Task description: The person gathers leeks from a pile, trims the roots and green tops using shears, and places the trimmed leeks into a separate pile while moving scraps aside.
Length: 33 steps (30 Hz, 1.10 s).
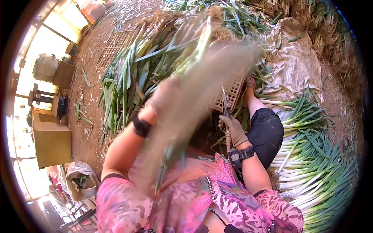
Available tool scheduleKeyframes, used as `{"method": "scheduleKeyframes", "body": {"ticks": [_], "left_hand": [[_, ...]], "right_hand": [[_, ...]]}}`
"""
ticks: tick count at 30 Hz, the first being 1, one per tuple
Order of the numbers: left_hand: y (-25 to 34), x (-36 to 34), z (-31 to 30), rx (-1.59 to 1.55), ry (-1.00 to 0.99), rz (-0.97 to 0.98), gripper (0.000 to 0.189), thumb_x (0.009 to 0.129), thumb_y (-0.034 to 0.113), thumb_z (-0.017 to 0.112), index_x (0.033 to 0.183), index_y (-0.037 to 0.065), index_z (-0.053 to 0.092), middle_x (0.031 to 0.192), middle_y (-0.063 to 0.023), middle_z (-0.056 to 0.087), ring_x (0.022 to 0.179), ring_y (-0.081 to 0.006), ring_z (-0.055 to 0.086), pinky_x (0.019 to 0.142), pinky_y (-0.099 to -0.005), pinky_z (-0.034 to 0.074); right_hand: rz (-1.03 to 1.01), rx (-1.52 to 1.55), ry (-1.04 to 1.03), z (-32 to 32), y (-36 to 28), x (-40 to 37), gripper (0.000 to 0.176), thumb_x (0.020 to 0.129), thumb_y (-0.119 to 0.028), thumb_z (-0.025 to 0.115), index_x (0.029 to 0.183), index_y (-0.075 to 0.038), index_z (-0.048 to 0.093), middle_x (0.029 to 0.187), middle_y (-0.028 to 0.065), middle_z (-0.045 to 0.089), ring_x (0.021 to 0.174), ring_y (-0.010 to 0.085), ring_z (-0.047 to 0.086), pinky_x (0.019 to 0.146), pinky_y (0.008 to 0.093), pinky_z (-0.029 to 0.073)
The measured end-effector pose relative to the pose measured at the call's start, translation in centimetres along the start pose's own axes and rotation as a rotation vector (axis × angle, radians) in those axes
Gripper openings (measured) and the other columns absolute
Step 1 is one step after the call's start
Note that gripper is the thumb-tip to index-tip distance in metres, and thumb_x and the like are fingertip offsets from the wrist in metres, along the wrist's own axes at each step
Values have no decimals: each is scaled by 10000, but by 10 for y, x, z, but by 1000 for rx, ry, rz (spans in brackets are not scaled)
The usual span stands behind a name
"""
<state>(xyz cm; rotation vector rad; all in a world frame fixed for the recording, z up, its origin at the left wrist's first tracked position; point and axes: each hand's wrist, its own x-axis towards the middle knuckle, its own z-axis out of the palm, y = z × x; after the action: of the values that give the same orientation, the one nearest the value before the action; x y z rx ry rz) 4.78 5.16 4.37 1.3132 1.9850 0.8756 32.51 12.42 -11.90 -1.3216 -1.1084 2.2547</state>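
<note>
Leeks (pixel 196 91) blur in gripping left hand (pixel 162 100), right hand (pixel 232 131) clasps knife (pixel 226 105) above dirt floor (pixel 88 62).

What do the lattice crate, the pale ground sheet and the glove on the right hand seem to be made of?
Crate: probably rigid moulded plastic, beige and matt; its grid of square holes is even. Ground sheet: likely thin plastic film, glossy where it crumples. Glove on the right hand, closed around a thin tool: apparently soiled fabric, matt brown; weave unclear.

Leek heap (pixel 132 73) ahead, crate (pixel 232 94) at its right; leek stack (pixel 311 163) far right, sheet (pixel 295 66) behind.
</note>
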Motion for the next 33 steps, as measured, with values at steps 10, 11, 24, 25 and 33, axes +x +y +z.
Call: {"method": "scheduleKeyframes", "body": {"ticks": [10,11,24,25,33], "left_hand": [[-44,16,76,496,58,-356,477,800,443,720,1146,115,722,1006,-180,747,954,-342,716,858,-441,553],[-93,44,64,382,139,-285,441,792,432,722,1097,115,743,1011,-180,748,953,-336,718,864,-438,555],[-124,103,-12,672,161,117,552,891,397,731,1293,32,629,1192,-233,672,1099,-355,661,965,-443,532],[-112,90,22,621,-103,-63,812,800,495,791,1404,20,528,1284,-268,615,1184,-407,605,1026,-480,490],[-95,102,62,762,-34,-282,706,725,482,761,1261,42,628,1184,-226,673,1109,-363,660,946,-437,533]], "right_hand": [[70,-28,15,-7,-8,-23,319,895,-365,755,962,-73,647,762,-17,620,623,58,548,565,218,428],[117,-41,11,-6,-14,-27,319,895,-366,755,958,-73,646,759,-17,618,609,57,539,554,220,421],[-131,-257,-31,10,-2,5,377,889,-416,734,983,-73,607,771,-16,549,540,49,451,453,220,356],[-86,-248,-24,13,-6,3,380,889,-416,732,981,-70,602,767,-16,543,522,51,435,443,225,351],[59,-243,-13,12,-23,-15,404,875,-413,741,983,-43,619,783,13,573,601,71,488,533,249,410]]}}
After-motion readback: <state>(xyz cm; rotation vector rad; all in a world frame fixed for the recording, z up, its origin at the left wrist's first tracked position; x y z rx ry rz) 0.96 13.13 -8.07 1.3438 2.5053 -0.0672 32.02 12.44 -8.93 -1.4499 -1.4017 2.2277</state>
